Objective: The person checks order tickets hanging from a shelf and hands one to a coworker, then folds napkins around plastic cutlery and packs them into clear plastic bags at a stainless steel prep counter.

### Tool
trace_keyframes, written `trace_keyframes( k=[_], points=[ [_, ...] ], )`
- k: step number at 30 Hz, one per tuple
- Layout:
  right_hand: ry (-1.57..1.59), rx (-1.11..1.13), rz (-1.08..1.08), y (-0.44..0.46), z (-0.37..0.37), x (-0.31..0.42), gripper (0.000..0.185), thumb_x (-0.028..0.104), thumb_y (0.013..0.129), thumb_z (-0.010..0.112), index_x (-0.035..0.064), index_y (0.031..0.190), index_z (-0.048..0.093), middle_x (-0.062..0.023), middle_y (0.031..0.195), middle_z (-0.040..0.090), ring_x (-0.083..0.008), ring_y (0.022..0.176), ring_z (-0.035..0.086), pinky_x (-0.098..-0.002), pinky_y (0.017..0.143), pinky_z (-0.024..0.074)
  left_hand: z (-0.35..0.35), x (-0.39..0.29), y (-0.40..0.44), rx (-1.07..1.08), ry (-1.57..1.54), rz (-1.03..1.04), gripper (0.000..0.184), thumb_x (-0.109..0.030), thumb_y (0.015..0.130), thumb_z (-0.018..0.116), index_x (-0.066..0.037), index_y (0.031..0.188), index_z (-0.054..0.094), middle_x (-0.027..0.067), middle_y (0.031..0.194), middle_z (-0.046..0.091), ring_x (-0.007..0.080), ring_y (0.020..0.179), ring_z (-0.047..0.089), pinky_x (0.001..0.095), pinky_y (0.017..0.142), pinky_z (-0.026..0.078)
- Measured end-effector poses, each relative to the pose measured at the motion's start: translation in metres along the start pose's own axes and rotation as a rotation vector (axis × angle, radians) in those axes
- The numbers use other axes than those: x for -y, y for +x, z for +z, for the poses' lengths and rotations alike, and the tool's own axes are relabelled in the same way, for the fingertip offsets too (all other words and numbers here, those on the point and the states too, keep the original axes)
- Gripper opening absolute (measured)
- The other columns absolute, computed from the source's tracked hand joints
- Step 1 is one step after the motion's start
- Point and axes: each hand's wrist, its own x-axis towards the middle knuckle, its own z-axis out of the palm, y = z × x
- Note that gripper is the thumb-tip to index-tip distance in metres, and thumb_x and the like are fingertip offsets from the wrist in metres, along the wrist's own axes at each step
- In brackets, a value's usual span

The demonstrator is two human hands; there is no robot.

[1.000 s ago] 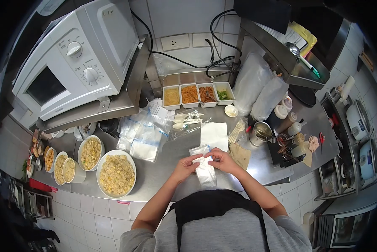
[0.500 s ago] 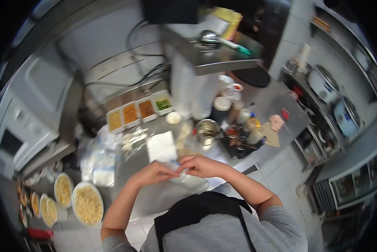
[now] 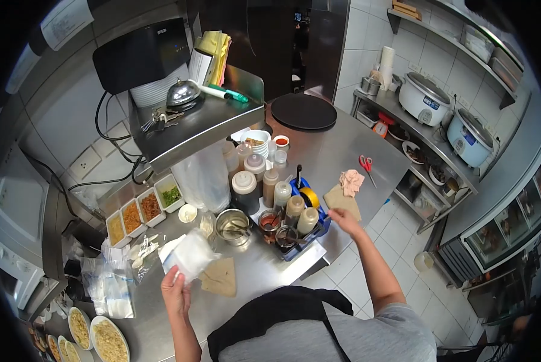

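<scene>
My left hand (image 3: 177, 292) is closed on the lower edge of a small clear plastic bag (image 3: 192, 253) with whitish contents, raised above the steel counter. A brown cloth (image 3: 219, 277) lies just right of the bag. My right hand (image 3: 344, 222) is stretched out to the right, fingers extended towards a blue tape dispenser (image 3: 323, 224) with a roll of yellow tape (image 3: 309, 198). Its fingertips are close to the dispenser's right side; whether they touch it I cannot tell. Squeeze bottles (image 3: 294, 208) and sauce jars (image 3: 270, 222) stand left of the tape.
A metal pot (image 3: 233, 227) stands mid-counter. Trays of toppings (image 3: 151, 207) line the back left, near a pack of plastic bags (image 3: 107, 289). Bowls of food (image 3: 109, 339) are at lower left. Red scissors (image 3: 367, 169) and a folded cloth (image 3: 343, 202) lie on the right. A raised steel shelf (image 3: 204, 130) overhangs the back.
Both hands were together at the bag; now they are apart. The left has lifted the bag to the left, and the right has let go and moved right to the dispenser. The view has turned right.
</scene>
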Motion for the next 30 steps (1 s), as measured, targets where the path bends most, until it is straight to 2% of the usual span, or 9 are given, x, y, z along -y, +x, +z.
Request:
trace_keyframes(
  k=[3, 6, 9, 13, 17, 20, 23, 27, 30],
  points=[
    [0.179, 0.137, 0.358, -0.001, 0.005, 0.026, 0.025, 0.032, 0.082, 0.068, 0.0104, 0.094, 0.066, -0.0014, 0.095, 0.062, -0.0129, 0.087, 0.057, -0.0408, 0.079, 0.0465, 0.016, -0.005, 0.005, -0.071, -0.098, 0.060, 0.028, -0.001, 0.081, 0.064, -0.003, 0.109, 0.059, 0.0143, 0.102, 0.064, 0.0216, 0.084, 0.066, 0.0290, 0.066, 0.060],
    [0.278, 0.177, 0.384, 0.017, 0.004, 0.009, 0.020, 0.027, 0.082, 0.069, 0.0099, 0.093, 0.065, 0.0008, 0.097, 0.060, -0.0140, 0.091, 0.056, -0.0445, 0.080, 0.0462, 0.028, -0.005, 0.015, -0.072, -0.113, 0.107, 0.028, -0.001, 0.082, 0.064, -0.004, 0.110, 0.059, 0.0148, 0.103, 0.064, 0.0217, 0.085, 0.066, 0.0294, 0.067, 0.060],
    [0.584, 0.209, 0.224, 0.003, -0.009, 0.014, 0.018, 0.022, 0.080, 0.071, 0.0075, 0.089, 0.067, 0.0021, 0.097, 0.055, -0.0120, 0.088, 0.055, -0.0342, 0.065, 0.0487, 0.038, -0.006, 0.022, -0.020, -0.085, 0.084, 0.029, -0.001, 0.082, 0.064, -0.004, 0.110, 0.059, 0.0149, 0.104, 0.063, 0.0222, 0.086, 0.066, 0.0296, 0.069, 0.060],
    [0.606, 0.259, 0.327, -0.010, -0.015, -0.003, 0.009, 0.012, 0.075, 0.075, 0.0059, 0.075, 0.069, 0.0024, 0.113, 0.043, -0.0131, 0.093, 0.055, -0.0358, 0.069, 0.0553, 0.053, -0.001, 0.027, 0.010, -0.101, 0.079, 0.028, -0.001, 0.082, 0.064, -0.003, 0.110, 0.059, 0.0149, 0.105, 0.063, 0.0225, 0.087, 0.066, 0.0298, 0.071, 0.060],
    [0.422, 0.180, 0.172, -0.007, -0.002, -0.016, 0.011, 0.009, 0.071, 0.078, 0.0046, 0.070, 0.068, 0.0005, 0.111, 0.045, -0.0127, 0.090, 0.056, -0.0315, 0.071, 0.0546, 0.060, -0.002, 0.026, 0.015, -0.102, 0.090, 0.029, -0.002, 0.082, 0.064, -0.003, 0.111, 0.058, 0.0144, 0.107, 0.062, 0.0228, 0.090, 0.065, 0.0310, 0.073, 0.059],
    [0.023, 0.167, -0.234, 0.006, -0.009, -0.030, 0.014, 0.008, 0.070, 0.078, 0.0028, 0.066, 0.065, -0.0028, 0.104, 0.051, -0.0149, 0.089, 0.057, -0.0283, 0.071, 0.0506, 0.064, -0.003, 0.024, 0.010, -0.063, 0.093, 0.033, -0.005, 0.082, 0.066, -0.002, 0.113, 0.055, 0.0138, 0.111, 0.060, 0.0235, 0.096, 0.062, 0.0337, 0.079, 0.055],
    [-0.209, 0.187, -0.424, 0.011, -0.019, -0.011, 0.012, 0.007, 0.067, 0.077, 0.0024, 0.065, 0.066, -0.0083, 0.075, 0.057, -0.0195, 0.083, 0.057, -0.0298, 0.070, 0.0460, 0.065, -0.010, 0.022, -0.010, -0.013, 0.082, 0.038, -0.007, 0.081, 0.067, -0.001, 0.115, 0.051, 0.0130, 0.114, 0.057, 0.0246, 0.102, 0.059, 0.0374, 0.085, 0.050],
    [-0.888, 0.274, -0.534, 0.017, -0.042, -0.016, 0.016, 0.004, 0.059, 0.075, 0.0006, 0.062, 0.060, -0.0123, 0.064, 0.056, -0.0281, 0.066, 0.059, -0.0348, 0.061, 0.0463, 0.075, -0.029, 0.019, -0.010, 0.081, 0.097, 0.031, -0.004, 0.082, 0.065, 0.000, 0.112, 0.058, 0.0107, 0.105, 0.063, 0.0207, 0.091, 0.063, 0.0349, 0.077, 0.054],
    [-0.529, 0.113, -0.352, 0.001, -0.054, 0.033, 0.011, 0.004, 0.072, 0.069, -0.0019, 0.077, 0.062, -0.0117, 0.070, 0.063, -0.0229, 0.061, 0.063, -0.0327, 0.055, 0.0487, 0.086, -0.047, 0.014, -0.123, 0.401, 0.231, 0.025, -0.005, 0.081, 0.068, -0.002, 0.106, 0.066, 0.0071, 0.100, 0.065, 0.0110, 0.086, 0.061, 0.0260, 0.075, 0.052]
  ],
)
